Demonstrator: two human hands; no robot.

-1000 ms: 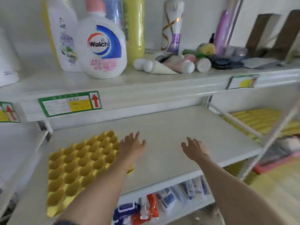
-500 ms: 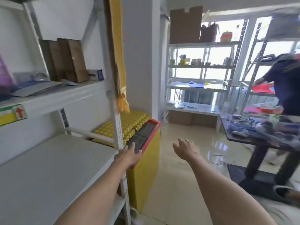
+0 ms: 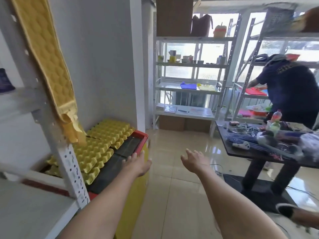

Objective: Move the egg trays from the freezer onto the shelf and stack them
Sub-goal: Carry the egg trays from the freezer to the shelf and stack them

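Both grips empty, now nearer freezer (image 3: pixel 138 187)

Two empty hands, left (image 3: pixel 138 163) and right (image 3: pixel 194 159); several yellow egg trays (image 3: pixel 96 149), one freezer (image 3: pixel 138 169).

Floor (image 3: pixel 181 195): glossy beige tile, reflects window glare. Grey wall (image 3: pixel 103 57) at left. White metal rack (image 3: pixel 189 64) at rear, backlit by bright windows (image 3: pixel 215 54); cardboard box (image 3: pixel 174 16) on top tier. Dark desk (image 3: pixel 255 152) at right, cluttered, on black pedestal base. Second rack (image 3: pixel 255 57) at far right; person in dark top (image 3: pixel 293 87) beside it.
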